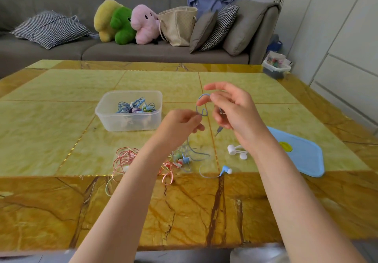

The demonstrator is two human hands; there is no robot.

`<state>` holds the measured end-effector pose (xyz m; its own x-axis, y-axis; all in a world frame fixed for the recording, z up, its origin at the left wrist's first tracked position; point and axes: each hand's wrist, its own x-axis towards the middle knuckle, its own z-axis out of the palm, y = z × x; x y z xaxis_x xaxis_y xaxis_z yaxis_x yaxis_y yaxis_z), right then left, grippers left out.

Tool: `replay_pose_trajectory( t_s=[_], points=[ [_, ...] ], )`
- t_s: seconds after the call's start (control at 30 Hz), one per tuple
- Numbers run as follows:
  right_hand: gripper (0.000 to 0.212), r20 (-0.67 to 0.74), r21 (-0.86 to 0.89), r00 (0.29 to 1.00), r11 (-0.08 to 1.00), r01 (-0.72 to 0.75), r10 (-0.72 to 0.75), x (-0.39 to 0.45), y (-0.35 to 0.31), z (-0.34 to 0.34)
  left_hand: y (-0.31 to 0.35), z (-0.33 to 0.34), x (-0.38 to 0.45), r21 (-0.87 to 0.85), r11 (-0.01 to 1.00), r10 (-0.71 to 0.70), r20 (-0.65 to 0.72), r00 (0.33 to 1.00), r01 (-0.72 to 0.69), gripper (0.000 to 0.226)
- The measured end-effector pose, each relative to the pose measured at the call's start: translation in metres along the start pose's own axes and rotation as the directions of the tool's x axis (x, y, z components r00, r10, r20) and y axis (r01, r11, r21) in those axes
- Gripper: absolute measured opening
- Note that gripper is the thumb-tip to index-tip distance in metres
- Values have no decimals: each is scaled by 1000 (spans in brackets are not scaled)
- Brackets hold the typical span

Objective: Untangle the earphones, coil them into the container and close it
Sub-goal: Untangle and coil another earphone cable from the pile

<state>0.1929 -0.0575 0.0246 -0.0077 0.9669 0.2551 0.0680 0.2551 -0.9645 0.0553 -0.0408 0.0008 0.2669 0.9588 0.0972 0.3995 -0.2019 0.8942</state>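
We see the blue earphone cable (pixel 201 104) looped between both hands; the left hand (pixel 180 124) pinches it; the right hand (pixel 233 109), fingers half-curled, holds its upper loop.

open container (pixel 128 110) left, lid (pixel 300 154) right, bare tabletop (pixel 51 131) between

Blue cord (pixel 201 104). Clear container (pixel 128 110) with blue and purple earphones. Pink cord (pixel 122 158). White earbuds (pixel 237 151). Light blue lid (pixel 302 154), yellow sticker (pixel 286 146). Yellow-green marbled table (pixel 61 119), brown veined edge. Grey sofa (pixel 61 0), houndstooth cushion (pixel 49 28).
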Motion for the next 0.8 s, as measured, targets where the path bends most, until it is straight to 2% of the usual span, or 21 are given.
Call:
replay_pose_trajectory(
  t_s=[0.13, 0.23, 0.33, 0.4, 0.43, 0.5, 0.57, 0.7, 0.8],
  points=[
    [18, -86, 96, 996, 995, 23, -15, -1, 0, 0, -12, 3, 2, -9, 999, -53, -18, 998, 53, 19],
    [17, -273, 224, 961, 970, 96, -32, 2, -2, -6, -21, 0, 3, 127, 984, -124, -40, 991, 129, 19],
    [16, -394, 223, 916, 959, 174, -75, 4, -3, -10, -25, -2, 0, 191, 966, -174, -6, 985, 172, 19],
    [16, -361, 205, 929, 964, 169, -86, 3, -3, -9, -20, -3, 0, 200, 970, -149, 44, 988, 137, 19],
    [16, -309, 189, 948, 971, 143, -80, 2, -3, -8, -16, -3, -1, 162, 981, -120, 57, 991, 109, 27],
    [18, -182, 122, 982, 990, 65, -42, 1, -3, -6, -6, -6, -3, -13, 998, -57, 64, 996, 58, 46],
    [20, -67, 35, 998, 999, 14, -12, 0, -2, -5, 5, -11, -7, -160, 987, 34, 44, 998, -26, 52],
    [21, 24, -60, 999, 997, 40, -38, -2, 0, 1, 15, -11, -11, -346, 929, 181, 120, 976, -129, 28],
    [18, 50, -100, 996, 992, 77, -72, -2, 1, 2, 16, -8, -11, -513, 858, 76, 93, 993, -18, 16]
  ],
)
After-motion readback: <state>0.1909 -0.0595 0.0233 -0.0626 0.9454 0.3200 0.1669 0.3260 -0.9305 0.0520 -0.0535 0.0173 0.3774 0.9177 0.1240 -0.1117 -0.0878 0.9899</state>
